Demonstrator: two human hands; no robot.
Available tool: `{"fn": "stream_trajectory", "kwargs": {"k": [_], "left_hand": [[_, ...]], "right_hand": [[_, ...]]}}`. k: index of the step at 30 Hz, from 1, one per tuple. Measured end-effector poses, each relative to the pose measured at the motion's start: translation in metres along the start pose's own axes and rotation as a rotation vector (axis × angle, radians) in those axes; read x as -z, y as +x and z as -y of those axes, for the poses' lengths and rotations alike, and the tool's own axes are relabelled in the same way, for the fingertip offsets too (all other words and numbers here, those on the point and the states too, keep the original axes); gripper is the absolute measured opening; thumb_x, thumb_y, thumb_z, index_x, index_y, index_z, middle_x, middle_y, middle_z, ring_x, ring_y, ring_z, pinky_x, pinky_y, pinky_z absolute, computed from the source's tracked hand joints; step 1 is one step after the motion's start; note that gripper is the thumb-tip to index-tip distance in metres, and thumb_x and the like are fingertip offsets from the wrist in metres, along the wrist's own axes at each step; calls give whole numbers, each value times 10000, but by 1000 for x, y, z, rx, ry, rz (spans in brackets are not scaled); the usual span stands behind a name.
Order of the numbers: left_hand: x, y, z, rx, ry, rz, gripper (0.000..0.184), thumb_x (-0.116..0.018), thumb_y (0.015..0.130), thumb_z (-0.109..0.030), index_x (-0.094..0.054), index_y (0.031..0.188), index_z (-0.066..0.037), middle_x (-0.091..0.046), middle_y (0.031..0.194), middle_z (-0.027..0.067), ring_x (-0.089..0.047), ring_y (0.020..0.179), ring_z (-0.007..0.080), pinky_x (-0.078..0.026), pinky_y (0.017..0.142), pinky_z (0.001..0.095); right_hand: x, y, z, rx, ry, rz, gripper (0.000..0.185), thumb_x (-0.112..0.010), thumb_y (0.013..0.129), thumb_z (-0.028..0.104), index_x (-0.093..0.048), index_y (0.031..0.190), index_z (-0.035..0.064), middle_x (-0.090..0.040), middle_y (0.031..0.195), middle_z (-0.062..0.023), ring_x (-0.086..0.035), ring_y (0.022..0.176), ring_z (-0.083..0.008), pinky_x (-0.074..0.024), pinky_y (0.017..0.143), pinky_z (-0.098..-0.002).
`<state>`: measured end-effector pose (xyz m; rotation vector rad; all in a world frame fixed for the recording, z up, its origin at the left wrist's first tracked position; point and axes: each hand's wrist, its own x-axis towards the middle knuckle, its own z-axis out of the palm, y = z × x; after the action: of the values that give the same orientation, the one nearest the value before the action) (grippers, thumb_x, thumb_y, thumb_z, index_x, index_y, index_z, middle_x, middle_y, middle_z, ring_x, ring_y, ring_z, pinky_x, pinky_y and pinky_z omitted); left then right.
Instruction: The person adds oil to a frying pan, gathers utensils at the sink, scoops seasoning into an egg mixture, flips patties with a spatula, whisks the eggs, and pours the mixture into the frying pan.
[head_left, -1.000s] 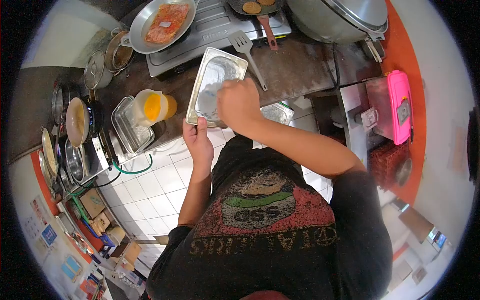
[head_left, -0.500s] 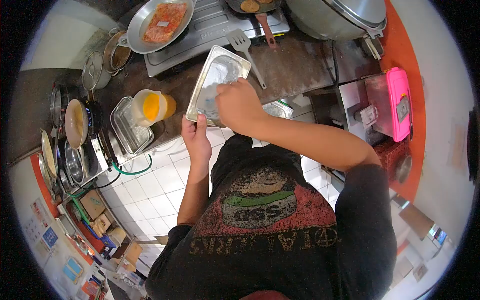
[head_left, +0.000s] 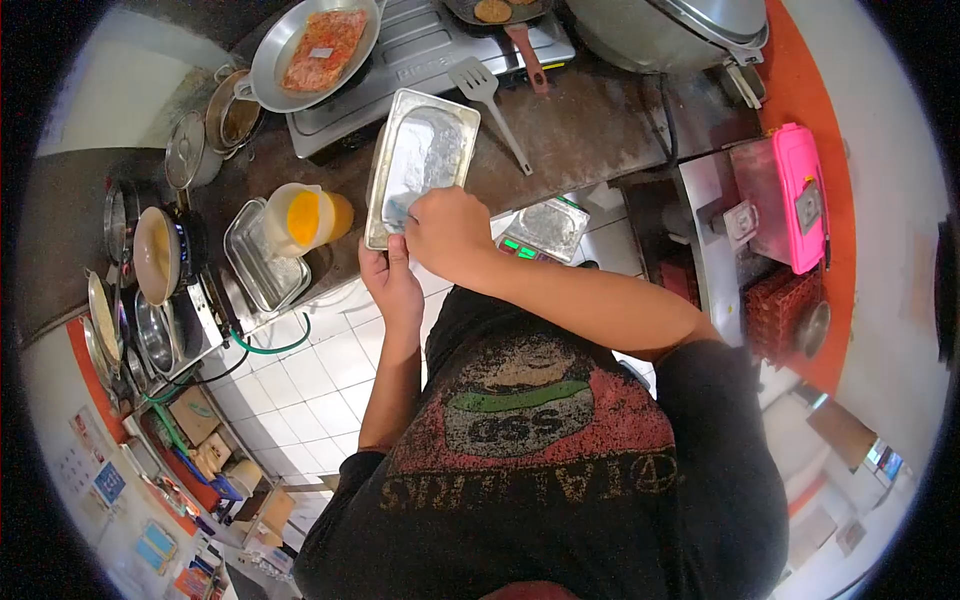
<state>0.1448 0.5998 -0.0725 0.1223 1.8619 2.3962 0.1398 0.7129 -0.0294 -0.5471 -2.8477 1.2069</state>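
In the head view, a small rectangular metal pan (head_left: 470, 105) is tilted over the counter's front edge, its inside smeared with a pale, shiny coating. My left hand (head_left: 394, 285) grips its near end, thumb on the rim and fingers underneath. Over the pan's near part, my right hand (head_left: 450, 232) is closed, knuckles up. A bluish bit (head_left: 398, 210) shows beside its fingers; what it is I cannot make out. Left of the pan stand a pitcher of orange-yellow liquid (head_left: 304, 218) and another metal pan (head_left: 240, 240). A slotted spatula (head_left: 500, 120) lies to the right.
A gas stove (head_left: 425, 50) carries a pan with a reddish frozen block (head_left: 325, 55) and a skillet with round patties (head_left: 492, 10). A large pot (head_left: 640, 40) stands right. Below the counter sit a digital scale (head_left: 520, 248) with a metal tray and a pink-lidded box (head_left: 795, 200).
My right hand has moved down and left, from the pan's right side to its near end. The pan has shifted slightly left, and the scale has come into view.
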Motion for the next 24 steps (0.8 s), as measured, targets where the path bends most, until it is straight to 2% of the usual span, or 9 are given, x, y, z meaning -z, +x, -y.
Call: {"fn": "stream_trajectory", "kwargs": {"k": [4, 7, 9, 11, 12, 13, 19, 22, 24], "left_hand": [[10, 1, 1, -5, 7, -14, 218, -547, 968, -177, -508, 1119, -24, -593, 1043, 47, -537, 959, 93, -416, 865, 251], [19, 0, 1, 24, -41, -35, 228, -551, 967, -180, -509, 1127, -22, -586, 1062, 50, -526, 987, 92, -400, 894, 262], [22, -2, -1, 29, -47, -58, 228, -551, 966, -179, -512, 1126, -21, -585, 1062, 48, -526, 985, 95, -401, 892, 261], [27, -2, -2, 27, -55, -85, 228, -552, 966, -179, -514, 1124, -19, -584, 1062, 47, -527, 984, 97, -402, 890, 260], [31, -1, -3, 29, -53, -66, 230, -526, 970, -134, -499, 1167, -19, -576, 1130, 70, -532, 1041, 121, -414, 924, 294], [35, -1, -3, 32, -51, -52, 248, -500, 973, -90, -485, 1209, -19, -567, 1197, 93, -537, 1099, 145, -426, 959, 327], [37, -5, -17, 99, -165, -201, 249, -499, 979, -125, -492, 1208, -27, -574, 1200, 97, -556, 1088, 161, -448, 941, 341], [45, -10, -22, 114, -185, -296, 222, -488, 992, -163, -520, 1160, -22, -593, 1111, 65, -563, 978, 121, -466, 848, 307], [57, -15, -23, 127, -194, -356, 220, -491, 990, -165, -521, 1157, -25, -594, 1095, 62, -566, 957, 121, -470, 835, 306]], "right_hand": [[-3, 10, 0, -66, 85, 51, 212, -612, 724, 212, -698, 732, 19, -633, 708, -203, -636, 689, -383, -512, 641, -470], [-10, 17, -2, -152, 258, 70, 208, -649, 729, 200, -713, 769, 6, -640, 666, -184, -651, 645, -310, -508, 603, -414], [-14, 23, -2, -307, 520, 174, 207, -700, 729, 165, -708, 784, -34, -652, 661, -138, -627, 597, -203, -488, 563, -346], [-14, 27, -3, -332, 642, 217, 206, -717, 721, 144, -700, 783, -52, -645, 668, -115, -605, 598, -168, -479, 554, -324], [-11, 28, -1, -362, 765, 257, 209, -734, 714, 124, -691, 781, -70, -639, 675, -92, -584, 599, -132, -469, 546, -301], [-9, 27, 1, -354, 758, 270, 209, -734, 714, 124, -691, 781, -70, -639, 675, -92, -584, 599, -132, -469, 546, -301], [-13, 30, 4, -377, 790, 301, 233, -747, 707, 117, -691, 826, -75, -626, 689, -66, -573, 621, -129, -447, 570, -271], [-17, 33, 4, -293, 753, 311, 216, -733, 732, 113, -697, 854, -61, -595, 659, -29, -522, 573, -99, -384, 502, -253], [-19, 36, 12, -331, 694, 376, 190, -722, 761, 116, -700, 869, -39, -541, 617, 15, -426, 499, -55, -278, 435, -237]]}}
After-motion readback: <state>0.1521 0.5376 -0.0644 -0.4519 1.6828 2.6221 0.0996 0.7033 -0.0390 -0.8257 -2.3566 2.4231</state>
